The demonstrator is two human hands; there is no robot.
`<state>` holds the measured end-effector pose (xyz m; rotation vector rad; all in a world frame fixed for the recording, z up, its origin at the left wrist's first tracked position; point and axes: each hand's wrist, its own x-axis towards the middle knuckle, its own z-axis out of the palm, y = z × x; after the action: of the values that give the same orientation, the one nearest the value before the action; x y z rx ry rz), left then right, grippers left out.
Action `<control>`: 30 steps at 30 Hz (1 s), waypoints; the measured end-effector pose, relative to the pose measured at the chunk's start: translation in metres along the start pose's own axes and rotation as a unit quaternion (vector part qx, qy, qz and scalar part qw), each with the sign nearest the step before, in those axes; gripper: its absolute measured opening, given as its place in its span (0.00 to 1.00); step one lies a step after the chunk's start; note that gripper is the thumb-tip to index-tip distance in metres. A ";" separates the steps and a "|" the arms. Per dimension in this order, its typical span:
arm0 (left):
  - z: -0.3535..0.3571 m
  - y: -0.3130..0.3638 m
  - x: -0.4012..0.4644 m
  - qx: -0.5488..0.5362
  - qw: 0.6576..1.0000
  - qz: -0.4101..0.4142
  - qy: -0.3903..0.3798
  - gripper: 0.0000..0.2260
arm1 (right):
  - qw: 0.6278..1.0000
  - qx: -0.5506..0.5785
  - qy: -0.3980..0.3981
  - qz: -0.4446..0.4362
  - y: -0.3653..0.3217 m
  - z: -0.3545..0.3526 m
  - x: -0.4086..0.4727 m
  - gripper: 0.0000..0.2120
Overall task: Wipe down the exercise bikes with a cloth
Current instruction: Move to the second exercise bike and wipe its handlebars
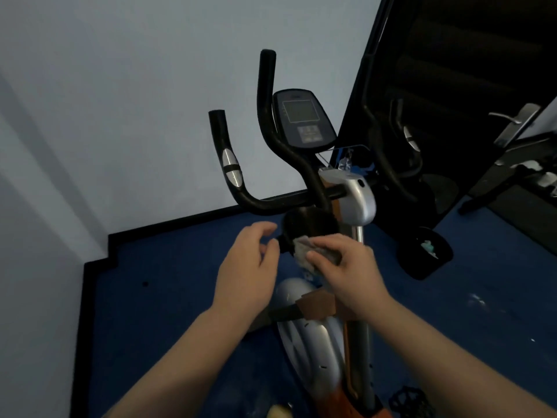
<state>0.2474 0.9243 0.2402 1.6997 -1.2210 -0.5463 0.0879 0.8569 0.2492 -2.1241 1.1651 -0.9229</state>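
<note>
Cloth on bike's bottle holder, right hand pressing it.

Grey cloth (313,251) sits against the black cup-shaped holder (310,229) below the handlebars (268,203) of the exercise bike (355,203). Right hand (349,268) grips the cloth, fingers clamped over it. Left hand (247,267) just beside the holder, fingers loosely curled, holding nothing. Console (303,119) above; blue floor (168,297), white wall (120,101) behind.

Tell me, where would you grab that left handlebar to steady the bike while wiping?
Probably the upright stretch of the left handlebar, around the silver sensor pad, with the free left hand coming from the near side. The bar stands nearly vertical there, so fingers wrap round it, while the right hand presses the cloth lower down.
</note>
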 end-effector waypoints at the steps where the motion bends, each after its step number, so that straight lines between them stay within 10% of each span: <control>1: 0.003 0.002 0.006 -0.006 1.000 0.002 0.007 0.13 | 0.999 -0.018 0.017 -0.025 -0.001 -0.007 0.007 0.11; 16: 0.029 -0.004 0.025 -0.030 0.999 0.022 -0.019 0.14 | 0.956 -0.216 0.003 -0.196 -0.016 -0.011 0.052 0.10; 24: 0.025 -0.004 0.027 -0.034 0.998 0.023 -0.047 0.12 | 0.955 -0.239 -0.037 -0.175 0.016 -0.017 0.016 0.14; 30: 0.027 -0.007 0.028 -0.049 0.997 0.018 -0.055 0.13 | 0.987 -0.119 0.088 -0.069 0.000 -0.001 0.031 0.13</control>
<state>0.2412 0.8882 0.2267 1.5802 -1.2792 -0.6756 0.0990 0.8301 0.2590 -2.3788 1.2824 -1.0990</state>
